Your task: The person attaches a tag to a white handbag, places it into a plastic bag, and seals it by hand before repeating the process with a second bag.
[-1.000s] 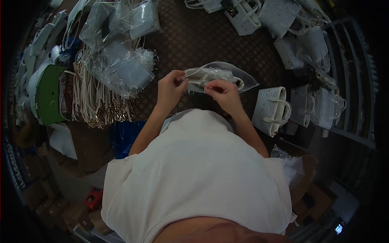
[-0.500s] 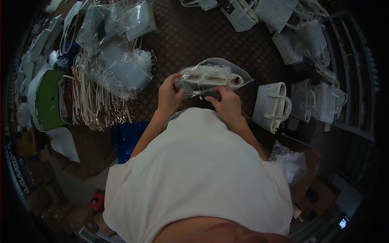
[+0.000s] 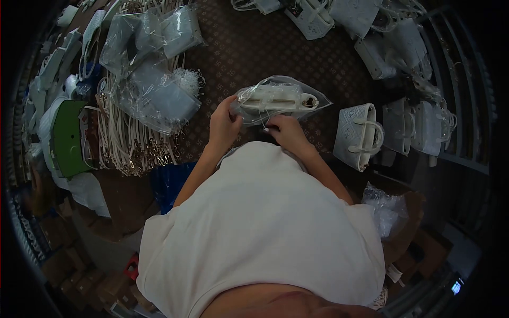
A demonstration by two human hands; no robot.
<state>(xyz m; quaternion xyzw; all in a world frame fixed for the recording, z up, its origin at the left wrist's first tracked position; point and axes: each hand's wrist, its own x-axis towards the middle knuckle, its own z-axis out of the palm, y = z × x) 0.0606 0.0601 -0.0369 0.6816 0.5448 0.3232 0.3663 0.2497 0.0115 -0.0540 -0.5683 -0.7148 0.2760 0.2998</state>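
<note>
A white handbag [image 3: 275, 101] sits in a clear plastic bag [image 3: 321, 103] on the brown patterned table, directly in front of me. My left hand [image 3: 225, 124] grips the left edge of the plastic bag between thumb and fingers. At the near side, my right hand [image 3: 289, 132] pinches a thin white cord [image 3: 264, 127] with a small pale end, which hangs from the handbag. The handbag's open top faces up, with a gold-coloured fitting near its right end.
Strap bundles with metal clasps [image 3: 135, 143] and plastic-wrapped white pieces [image 3: 164, 95] lie left, beside a green panel [image 3: 71, 139]. A patterned white handbag [image 3: 352, 135] stands right, with several more behind it. Crumpled plastic [image 3: 386, 209] fills a carton near my right elbow.
My right hand has moved left and slightly down, from the plastic bag's near edge to the dangling cord's end. My left hand keeps its hold.
</note>
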